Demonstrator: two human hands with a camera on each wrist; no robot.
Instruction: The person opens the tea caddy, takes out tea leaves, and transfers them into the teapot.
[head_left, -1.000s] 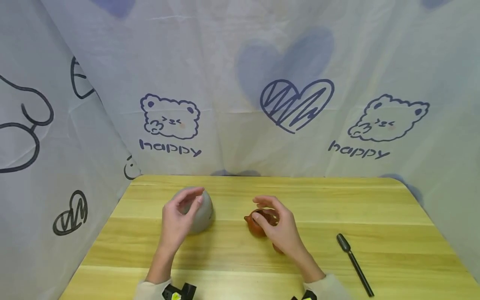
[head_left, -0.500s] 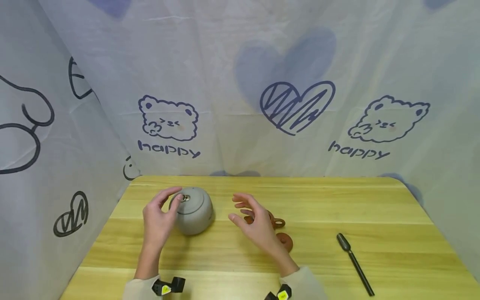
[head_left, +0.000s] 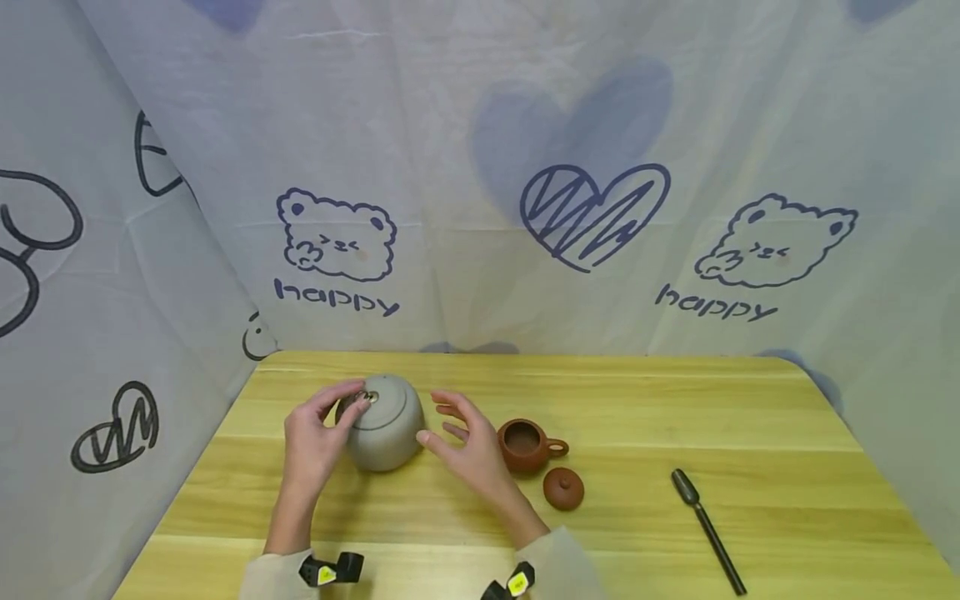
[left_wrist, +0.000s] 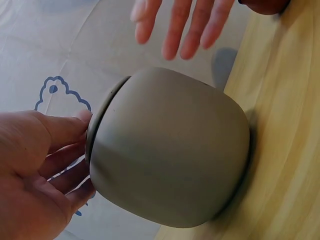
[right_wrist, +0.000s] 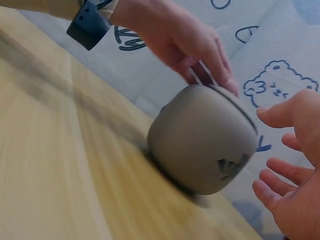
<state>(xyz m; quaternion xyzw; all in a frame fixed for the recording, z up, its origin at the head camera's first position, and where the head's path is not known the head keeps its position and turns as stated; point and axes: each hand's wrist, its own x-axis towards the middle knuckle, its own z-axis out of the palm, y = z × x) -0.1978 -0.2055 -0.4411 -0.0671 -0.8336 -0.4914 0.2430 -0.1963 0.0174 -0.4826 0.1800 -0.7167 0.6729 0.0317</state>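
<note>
A round grey lidded jar (head_left: 386, 442) stands on the table at left, with a metal ring on its lid (head_left: 388, 404). My left hand (head_left: 315, 433) pinches at the ring, thumb and fingers on the lid's top; in the right wrist view the ring stands up between the left hand's (right_wrist: 185, 42) fingers. Relaxed and spread, my right hand (head_left: 472, 454) hovers beside the jar's right side; the left wrist view shows a gap between its fingertips (left_wrist: 187, 50) and the jar wall. Dark markings (right_wrist: 232, 167) show on the jar's side.
Right of my right hand sits a small brown teapot (head_left: 525, 446), uncovered, its handle pointing right. Its round lid (head_left: 563, 489) lies just in front. A dark slim tool with a thicker end (head_left: 708, 529) lies farther right. Printed cloth (head_left: 465, 250) hangs behind the wooden table (head_left: 637, 408).
My left hand has shifted left and settled at the jar lid's ring. My right hand has moved left, away from the teapot to the jar's side, uncovering the teapot and its lid.
</note>
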